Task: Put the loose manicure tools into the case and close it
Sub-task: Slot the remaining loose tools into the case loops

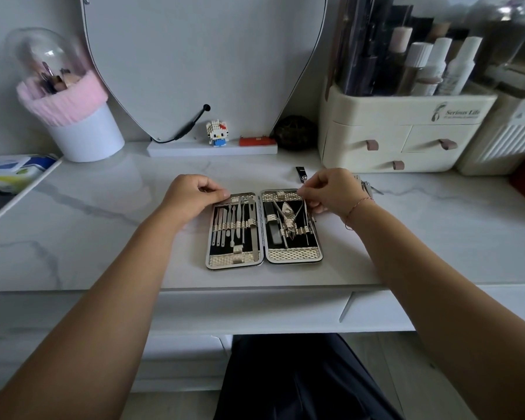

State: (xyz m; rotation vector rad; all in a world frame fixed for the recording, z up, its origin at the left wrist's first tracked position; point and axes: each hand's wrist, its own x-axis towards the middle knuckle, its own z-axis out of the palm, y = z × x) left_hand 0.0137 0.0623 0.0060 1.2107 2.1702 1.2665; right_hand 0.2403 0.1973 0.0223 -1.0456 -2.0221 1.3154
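Note:
The manicure case (pixel 264 259) lies open flat on the marble desk, both halves holding several metal tools under woven straps. My left hand (pixel 194 192) rests curled on the top left corner of the case. My right hand (pixel 331 189) pinches a thin metal tool (pixel 307 219) along the right edge of the right half. A black nail clipper (pixel 300 173) lies loose on the desk just behind the case. More metal tools (pixel 368 187) lie on the desk behind my right wrist, partly hidden.
A cream drawer organiser (pixel 406 131) with bottles stands at the back right. A mirror base (pixel 212 148) with a toy figure sits behind the case. A white pot with pink trim (pixel 82 128) stands at back left, a tray edge (pixel 21 192) at far left.

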